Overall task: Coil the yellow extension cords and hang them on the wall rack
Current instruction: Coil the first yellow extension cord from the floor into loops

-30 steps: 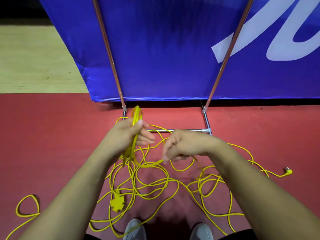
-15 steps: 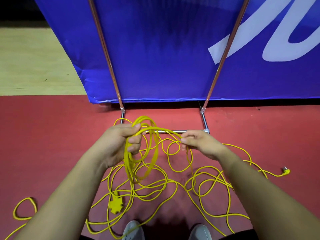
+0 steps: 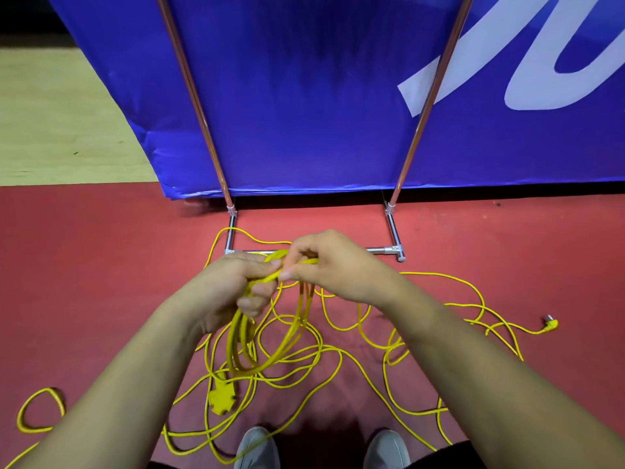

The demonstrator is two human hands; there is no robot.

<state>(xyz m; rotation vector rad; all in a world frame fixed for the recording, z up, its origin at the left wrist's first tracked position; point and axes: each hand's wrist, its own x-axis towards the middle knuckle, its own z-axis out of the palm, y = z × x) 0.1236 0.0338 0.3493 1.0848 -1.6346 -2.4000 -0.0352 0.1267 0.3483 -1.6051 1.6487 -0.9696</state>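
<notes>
Red flooring (image 3: 101, 265) runs under everything, with pale wood boards (image 3: 50, 123) at ten o'clock. At twelve hangs a blue banner (image 3: 304, 96), its white lettering cut off by the top and right edges. Its metal stand (image 3: 382, 250) shows only two slanted poles and a floor crossbar, part of which the hands cover.

The left hand (image 3: 233, 286) grips a hanging coil (image 3: 243, 346) of yellow extension cord, fingers curled round the top of the loops. The right hand (image 3: 338, 265), touching it at centre, pinches a strand between thumb and forefinger. How that strand passes between the two hands I can't make out.

The loose cord (image 3: 338, 353) sprawls on the floor from four to eight o'clock. A yellow socket block (image 3: 221, 399) lies at six beneath the coil and a plug (image 3: 551, 323) at three, and one loop (image 3: 40, 411) at eight runs out of view. Two grey shoes (image 3: 257, 448) are cropped at the bottom edge.
</notes>
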